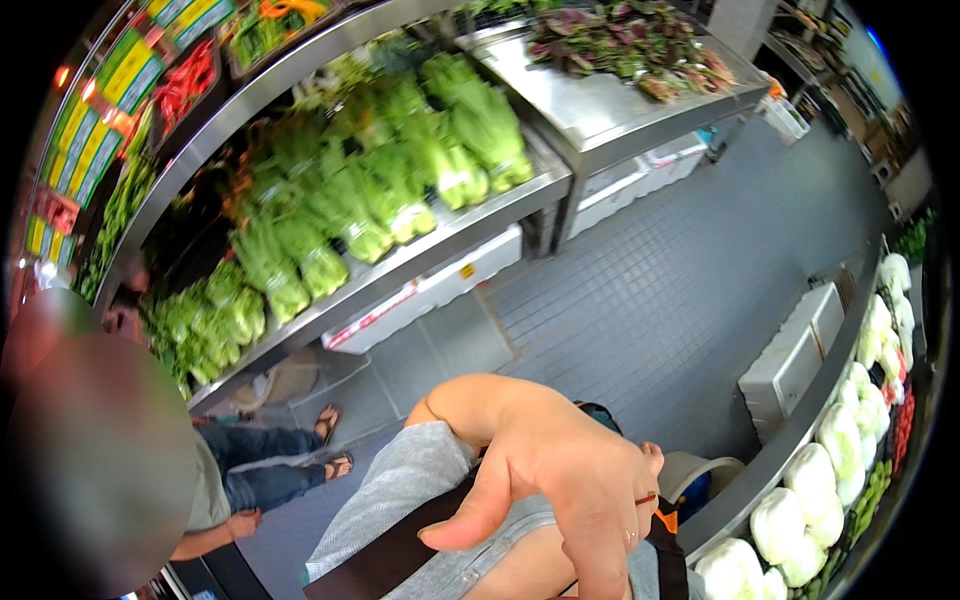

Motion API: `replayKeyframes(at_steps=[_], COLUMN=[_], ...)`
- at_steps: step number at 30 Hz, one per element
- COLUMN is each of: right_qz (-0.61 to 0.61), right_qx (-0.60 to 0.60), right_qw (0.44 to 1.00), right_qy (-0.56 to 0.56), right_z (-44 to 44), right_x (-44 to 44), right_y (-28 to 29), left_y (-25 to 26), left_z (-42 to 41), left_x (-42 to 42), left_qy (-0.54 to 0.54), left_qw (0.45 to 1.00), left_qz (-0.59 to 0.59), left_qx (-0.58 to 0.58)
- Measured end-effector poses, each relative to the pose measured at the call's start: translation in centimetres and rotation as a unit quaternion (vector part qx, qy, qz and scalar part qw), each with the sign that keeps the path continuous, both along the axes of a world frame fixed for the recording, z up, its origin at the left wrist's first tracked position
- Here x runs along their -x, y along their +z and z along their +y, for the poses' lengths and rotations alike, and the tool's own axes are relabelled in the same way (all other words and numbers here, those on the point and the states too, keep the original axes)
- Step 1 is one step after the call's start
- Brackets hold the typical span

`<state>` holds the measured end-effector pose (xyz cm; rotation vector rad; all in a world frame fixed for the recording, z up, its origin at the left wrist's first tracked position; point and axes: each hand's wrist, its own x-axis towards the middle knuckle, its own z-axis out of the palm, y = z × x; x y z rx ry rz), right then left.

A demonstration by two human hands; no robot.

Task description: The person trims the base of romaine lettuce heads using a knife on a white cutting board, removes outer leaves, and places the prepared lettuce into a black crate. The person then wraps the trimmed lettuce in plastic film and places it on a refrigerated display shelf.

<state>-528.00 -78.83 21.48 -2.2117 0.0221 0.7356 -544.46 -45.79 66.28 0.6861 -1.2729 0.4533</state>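
Observation:
My left hand (577, 480) is raised close to the camera at the bottom centre, its back towards me. Its thumb stands apart on the left, one finger runs down to the picture's edge, and a ring sits on another. Whether the fingertips touch anything is hidden. My right hand is out of view. Below the raised hand are my grey shirt (405, 487) and a dark strap (397, 544). Ahead, bagged leafy green vegetables (360, 195) lie in rows on a metal display shelf (450, 225). Red-and-green leafy bunches (622, 45) lie on a metal table (570, 97).
White foam boxes (457, 277) stand under the shelf. A person in jeans (262, 450) stands at the left. At the right, a curved counter (795, 367) holds pale wrapped vegetables (802, 480), with another foam box (795, 360) and a bucket (697, 469) beside it. Grey tiled floor (622, 300) lies between.

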Motion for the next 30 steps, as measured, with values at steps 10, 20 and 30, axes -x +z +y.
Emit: replayKeyframes(at_steps=[10,20,30], right_qz=[-0.067,0.052,-0.076], right_qx=[0.108,-0.005,-0.344], right_qw=[0.987,0.944,0.612], right_qy=[-0.102,-0.327,-0.708], right_z=[-1.8,0.8,-5.5], right_x=[-16.5,-33.9,-70.4], right_y=[-3.3,-3.7,-4.5], left_y=[-1.5,-7.9,-18.3], left_z=[3.8,8.8,9.5], left_x=[-26.6,-60.2,-92.1], left_qy=[-0.11,-0.209,0.065], left_qw=[0.993,0.928,0.62], left_qz=[0.009,0.214,0.072], left_qx=[-0.045,-0.223,-0.778])
